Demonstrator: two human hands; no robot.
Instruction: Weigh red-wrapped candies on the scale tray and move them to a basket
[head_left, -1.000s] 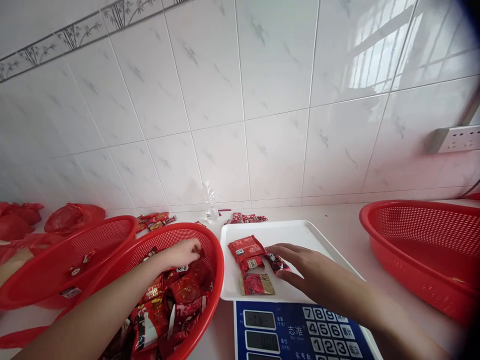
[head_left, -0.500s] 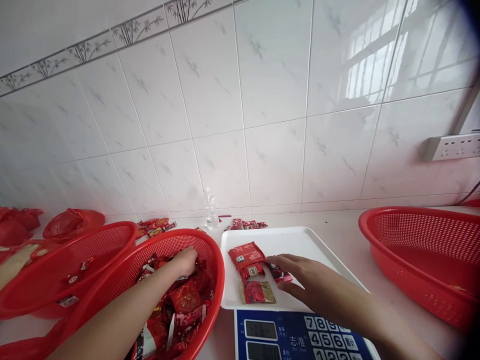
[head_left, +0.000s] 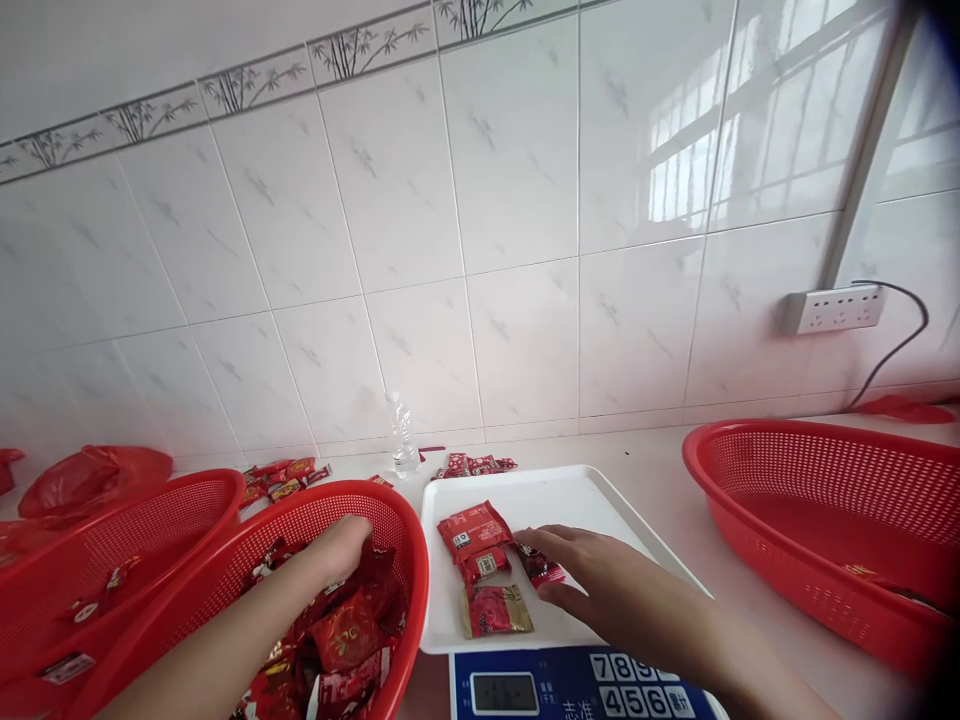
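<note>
My left hand (head_left: 346,545) reaches down into a red plastic basket (head_left: 417,580) full of red snack packets (head_left: 346,632). Its back faces me, and the fingertips are hidden among the packets. My right hand (head_left: 600,572) hovers low over the white tray (head_left: 592,500) of a scale, fingers stretched and thumb apart. Under its fingertips lies a small dark red packet (head_left: 540,562); whether they touch it I cannot tell. Beside it on the tray are a larger red packet (head_left: 474,530), a small red packet (head_left: 486,565) and a red-and-gold packet (head_left: 496,610).
The blue scale panel (head_left: 559,690) sits below the tray. Another red basket (head_left: 787,435) stands right, and one (head_left: 217,485) stands left. Behind are a clear bottle (head_left: 403,435), loose packets (head_left: 285,478) and a red bag (head_left: 94,480). A socket strip (head_left: 836,310) is on the tiled wall.
The view has turned rightward, so everything sits further left and a little lower. My left hand stays in the basket and my right hand stays over the tray; the tray's packets are unmoved.
</note>
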